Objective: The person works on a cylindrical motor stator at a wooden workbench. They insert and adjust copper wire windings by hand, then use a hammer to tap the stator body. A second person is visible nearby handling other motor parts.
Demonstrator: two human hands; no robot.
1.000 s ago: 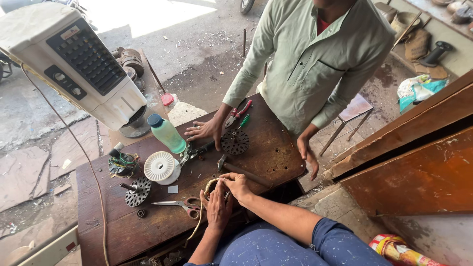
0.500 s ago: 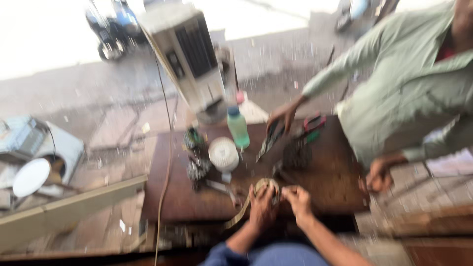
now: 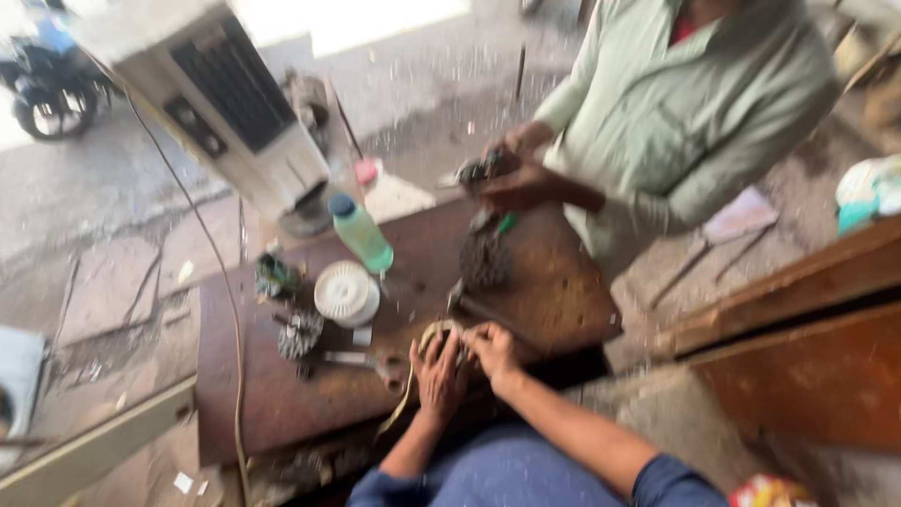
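Note:
Both my hands meet at the near edge of a rusty brown work table (image 3: 282, 404). My left hand (image 3: 436, 374) and my right hand (image 3: 490, 349) grip a small round coil-like part (image 3: 437, 333) between them; a yellowish strip (image 3: 402, 408) hangs from it. The picture is blurred, so the part's detail is unclear. Across the table a person in a pale green shirt (image 3: 694, 113) holds a dark part (image 3: 479, 171) in both hands.
On the table lie a green bottle with a blue cap (image 3: 361, 235), a white round disc (image 3: 346, 292), two dark toothed metal parts (image 3: 300, 333) (image 3: 485, 260) and scissors (image 3: 361, 361). A white box-shaped air cooler (image 3: 225, 103) stands behind. Wooden boards (image 3: 798, 329) are at right.
The view swung and steadied. The person opposite lifted both hands off the table and now holds a dark part. My hands stay on the round part at the table's near edge.

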